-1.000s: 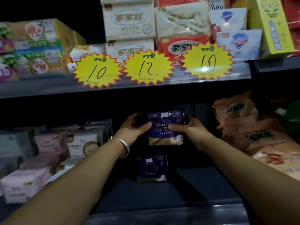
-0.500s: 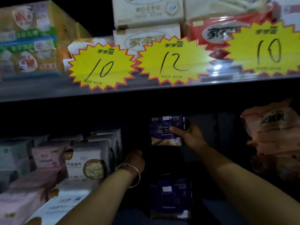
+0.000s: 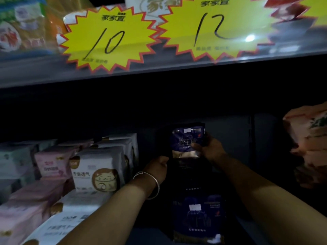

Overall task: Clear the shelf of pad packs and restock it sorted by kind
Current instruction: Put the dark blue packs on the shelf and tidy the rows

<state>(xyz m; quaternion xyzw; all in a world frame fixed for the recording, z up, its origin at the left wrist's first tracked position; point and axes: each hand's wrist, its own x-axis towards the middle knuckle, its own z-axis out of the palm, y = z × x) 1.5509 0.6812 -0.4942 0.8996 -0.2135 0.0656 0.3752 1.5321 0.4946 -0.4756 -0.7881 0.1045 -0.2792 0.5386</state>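
On the dim lower shelf my right hand (image 3: 211,149) grips a dark blue pad pack (image 3: 185,140) by its right edge and holds it upright on top of a dark stack (image 3: 192,167). My left hand (image 3: 157,167), with a silver bangle on the wrist, lies curled against the left side of that stack. It is too dark to tell whether it holds anything. Another dark blue pack (image 3: 199,220) stands nearer the shelf front, below both hands.
White packs with a cat print (image 3: 98,172) and pink packs (image 3: 51,164) fill the shelf's left side. Peach packs (image 3: 309,138) are piled at the right. Overhead, the upper shelf edge (image 3: 159,69) carries yellow price stars "10" (image 3: 106,41) and "12" (image 3: 212,29).
My left hand let go of the held pack and dropped to the stack's left side. My right hand still holds the pack up. The camera moved closer to the shelf.
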